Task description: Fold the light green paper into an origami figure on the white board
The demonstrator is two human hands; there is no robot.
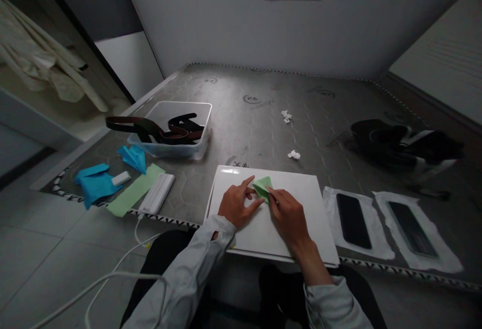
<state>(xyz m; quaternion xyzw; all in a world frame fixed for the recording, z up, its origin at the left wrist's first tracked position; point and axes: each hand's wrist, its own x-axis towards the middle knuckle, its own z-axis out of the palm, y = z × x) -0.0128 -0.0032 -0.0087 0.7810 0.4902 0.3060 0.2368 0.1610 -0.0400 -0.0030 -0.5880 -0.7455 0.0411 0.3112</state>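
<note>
A small folded piece of green paper (262, 185) is held over a white box lid or board (241, 236) in front of me. My right hand (289, 217) pinches the paper's right side between thumb and fingers. From the other side, my left hand (236, 205) has its index finger and thumb curled at the paper's left and lower edges. Part of the paper is hidden behind the fingers.
Left are a clear plastic bin (201, 150) with dark belts (150, 128), blue paper pieces (98, 186), a green strip (133, 193) and a white power bank (158, 193) with a cable. Right are two phones (354, 221) on white cloths and a dark bag (399, 148). Crumpled tissue (293, 155) lies beyond.
</note>
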